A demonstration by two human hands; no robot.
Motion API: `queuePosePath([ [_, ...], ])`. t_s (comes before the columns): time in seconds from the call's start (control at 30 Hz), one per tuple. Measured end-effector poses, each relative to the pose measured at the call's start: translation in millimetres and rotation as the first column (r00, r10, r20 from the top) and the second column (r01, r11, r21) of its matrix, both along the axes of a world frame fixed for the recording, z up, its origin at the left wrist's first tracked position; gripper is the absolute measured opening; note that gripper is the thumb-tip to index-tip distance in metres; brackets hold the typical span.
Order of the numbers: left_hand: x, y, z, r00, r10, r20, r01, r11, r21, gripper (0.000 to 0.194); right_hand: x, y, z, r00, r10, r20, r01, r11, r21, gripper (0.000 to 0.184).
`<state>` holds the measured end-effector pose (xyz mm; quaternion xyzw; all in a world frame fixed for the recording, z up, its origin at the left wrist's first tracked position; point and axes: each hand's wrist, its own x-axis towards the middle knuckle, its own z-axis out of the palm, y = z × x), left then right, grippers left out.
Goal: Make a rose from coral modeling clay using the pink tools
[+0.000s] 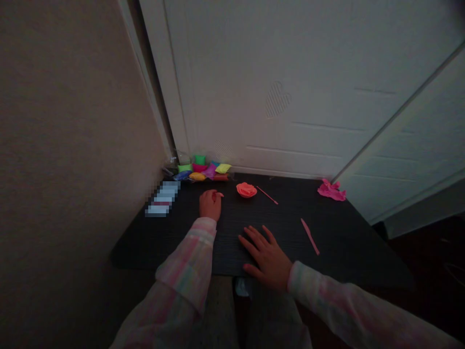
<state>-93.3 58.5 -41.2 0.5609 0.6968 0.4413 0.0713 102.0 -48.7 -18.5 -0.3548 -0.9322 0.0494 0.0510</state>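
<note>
On the dark table (232, 218), my left hand (209, 205) is closed, its fingers curled in. A small reddish-pink bit shows by the thumb, too small to name. My right hand (267, 259) lies palm down near the front edge, fingers spread, holding nothing. Beyond the two hands sits a coral-coloured clay flower (246, 190) with layered petals. Just right of the flower lies a thin pink modelling tool (268, 195). A longer pink, knife-shaped modelling tool (310, 236) rests to the right of my right hand, apart from it.
Small packs of coloured clay (199, 168) in clear plastic are piled at the back left. Below them lies a blurred-out pale sheet (163, 198). A crumpled bright pink piece (331, 190) lies at the back right. A white panelled door (254, 97) stands behind the table, a wall (72, 145) to the left.
</note>
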Motion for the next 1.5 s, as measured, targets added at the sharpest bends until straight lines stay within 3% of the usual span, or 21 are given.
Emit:
queuePosePath([
  [0.07, 0.7, 0.1, 0.3, 1.0, -0.004, 0.005, 0.005, 1.0, -0.005, 0.02, 4.8, -6.5, 0.6, 0.999, 0.046, 0.007, -0.046, 0.999, -0.019, 0.057],
  [0.17, 1.4, 0.5, -0.5, 1.0, 0.002, 0.007, -0.002, 1.0, -0.011, 0.02, 2.6, 4.8, -1.6, 1.0, 0.026, -0.004, -0.026, 1.0, 0.007, 0.056],
  [0.33, 0.2, 1.0, -2.9, 1.0, 0.005, -0.008, -0.005, 1.0, -0.011, 0.022, -17.6, 52.7, -7.4, 0.985, -0.158, -0.066, 0.165, 0.978, 0.128, 0.054],
  [0.43, -0.8, 0.8, -2.4, 1.0, 0.007, -0.011, -0.007, 1.0, -0.001, 0.023, -19.5, 75.2, -1.0, 0.952, -0.244, -0.188, 0.277, 0.945, 0.177, 0.05],
  [0.5, -1.2, 0.7, -1.9, 1.0, 0.013, -0.004, -0.013, 1.0, 0.005, 0.024, -9.8, 85.7, 8.6, 0.883, -0.324, -0.34, 0.389, 0.91, 0.143, 0.047],
  [0.57, -1.5, 1.0, -1.8, 1.0, 0.014, 0.006, -0.014, 1.0, 0.012, 0.025, 6.8, 92.4, 19.5, 0.754, -0.401, -0.52, 0.494, 0.868, 0.046, 0.047],
  [0.67, -1.6, 1.7, -2.2, 1.0, 0.015, 0.024, -0.016, 0.999, 0.034, 0.027, 29.2, 90.7, 28.1, 0.608, -0.443, -0.659, 0.553, 0.832, -0.049, 0.048],
  [0.77, -1.5, 1.6, -1.6, 0.999, 0.023, 0.046, -0.026, 0.998, 0.061, 0.029, 27.9, 72.7, 18.3, 0.671, -0.497, -0.55, 0.584, 0.811, -0.021, 0.05],
  [0.9, -2.0, -1.0, 0.2, 0.997, 0.042, 0.061, -0.046, 0.996, 0.072, 0.031, -5.4, 47.6, -6.7, 0.889, -0.402, -0.218, 0.427, 0.9, 0.085, 0.058],
  [1.07, -3.6, -4.2, 1.6, 0.996, 0.066, 0.053, -0.069, 0.996, 0.055, 0.033, -23.4, 33.0, -12.4, 0.923, -0.375, -0.08, 0.378, 0.925, 0.023, 0.063],
  [1.27, -3.4, -3.2, 1.1, 0.996, 0.067, 0.062, -0.069, 0.997, 0.038, 0.032, -7.2, -0.5, -11.0, 0.981, -0.17, -0.096, 0.17, 0.985, -0.008, 0.063],
  [1.37, -3.9, -3.0, 0.6, 0.996, 0.065, 0.062, -0.067, 0.997, 0.028, 0.032, -7.4, 16.2, -11.0, 0.977, -0.193, -0.087, 0.194, 0.981, 0.0, 0.061],
  [1.5, -5.1, -4.6, 1.5, 0.996, 0.071, 0.049, -0.072, 0.997, 0.011, 0.033, -11.1, 67.0, -10.0, 0.959, -0.275, -0.073, 0.276, 0.961, 0.008, 0.061],
])
